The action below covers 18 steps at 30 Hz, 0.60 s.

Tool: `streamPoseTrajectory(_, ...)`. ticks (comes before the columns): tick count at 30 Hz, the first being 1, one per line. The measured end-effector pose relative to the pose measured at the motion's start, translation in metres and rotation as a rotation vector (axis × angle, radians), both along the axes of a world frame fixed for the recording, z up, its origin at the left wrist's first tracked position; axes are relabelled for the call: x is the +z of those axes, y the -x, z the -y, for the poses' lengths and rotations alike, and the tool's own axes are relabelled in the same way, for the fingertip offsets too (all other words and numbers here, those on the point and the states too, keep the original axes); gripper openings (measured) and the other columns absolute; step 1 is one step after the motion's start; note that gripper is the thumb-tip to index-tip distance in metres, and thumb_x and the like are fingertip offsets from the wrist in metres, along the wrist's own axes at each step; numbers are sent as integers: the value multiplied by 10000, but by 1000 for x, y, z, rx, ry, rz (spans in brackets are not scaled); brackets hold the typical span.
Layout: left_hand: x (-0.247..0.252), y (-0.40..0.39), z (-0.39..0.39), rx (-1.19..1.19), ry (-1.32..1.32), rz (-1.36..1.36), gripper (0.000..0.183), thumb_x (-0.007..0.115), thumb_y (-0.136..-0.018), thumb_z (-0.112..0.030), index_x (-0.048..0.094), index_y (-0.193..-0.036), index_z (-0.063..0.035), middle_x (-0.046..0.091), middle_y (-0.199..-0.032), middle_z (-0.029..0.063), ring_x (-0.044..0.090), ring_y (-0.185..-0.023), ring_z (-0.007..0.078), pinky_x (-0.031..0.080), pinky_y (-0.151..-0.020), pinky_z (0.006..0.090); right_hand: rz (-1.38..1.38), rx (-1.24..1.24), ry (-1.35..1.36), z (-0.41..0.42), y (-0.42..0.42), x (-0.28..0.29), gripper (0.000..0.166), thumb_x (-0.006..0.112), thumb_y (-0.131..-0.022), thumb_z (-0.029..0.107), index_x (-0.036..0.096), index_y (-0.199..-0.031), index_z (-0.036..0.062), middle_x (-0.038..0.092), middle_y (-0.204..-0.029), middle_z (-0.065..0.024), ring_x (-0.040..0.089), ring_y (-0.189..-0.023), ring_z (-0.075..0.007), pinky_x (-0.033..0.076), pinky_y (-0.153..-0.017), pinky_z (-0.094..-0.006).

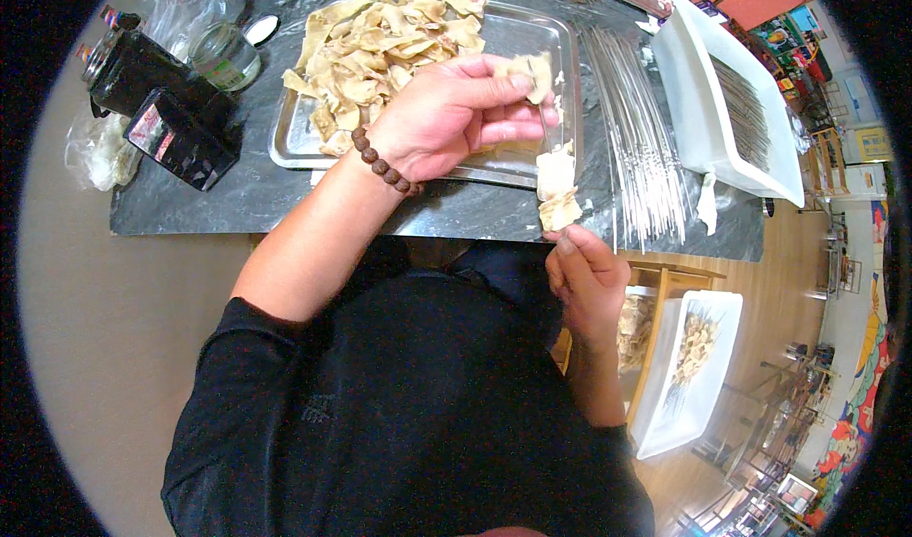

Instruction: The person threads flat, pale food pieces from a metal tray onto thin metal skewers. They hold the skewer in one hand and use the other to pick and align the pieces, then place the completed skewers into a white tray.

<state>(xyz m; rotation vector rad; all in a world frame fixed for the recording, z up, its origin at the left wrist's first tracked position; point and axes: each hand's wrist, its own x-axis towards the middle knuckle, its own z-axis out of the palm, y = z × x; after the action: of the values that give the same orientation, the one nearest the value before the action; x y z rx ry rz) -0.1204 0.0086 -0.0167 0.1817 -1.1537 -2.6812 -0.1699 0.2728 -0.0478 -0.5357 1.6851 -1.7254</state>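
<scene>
My left hand [450, 113], with a brown bead bracelet at its wrist, pinches a pale yellow piece of sliced food [543, 81] between thumb and fingers. The upper part of a thin metal skewer [546, 136] passes through or against that piece; which of the two I cannot tell. Lower on the skewer, folded pale pieces [558, 188] are bunched together. Just below them, at the table's front edge, my right hand [590, 270] grips the skewer's lower end. Behind my left hand lies a heap of similar pieces [392, 45] on a rectangular metal tray [531, 27].
Many bare metal skewers [638, 138] lie right of the tray. Beyond them, a white plastic bin [687, 59] holds more skewers. A glass jar [226, 59], a dark phone-like device [178, 138] and plastic bags stand left. Below right, another white bin [659, 401] holds loaded skewers.
</scene>
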Motion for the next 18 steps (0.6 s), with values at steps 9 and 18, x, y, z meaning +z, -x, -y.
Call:
streamPoseTrajectory(9,3,-9,11,254,133,41,258,598,-1015,-77,599,-1242,44,691,-1179,186,715,-1072,302,620,-933,378,-291,-83,-239,-24,-11,-2,205,601,-1002,29,679,-1156,-81,607,-731,-40,511,-599,-75,391,-524,-230)
streamPoseTrajectory(18,4,-10,0,238,76,31,215,604,-1014,-69,590,-1164,85,689,-1148,216,734,-999,286,641,-845,327,-305,-8,-255,-13,-15,3,203,602,-1002,18,681,-1167,-71,623,-747,-44,541,-624,-87,427,-555,-239)
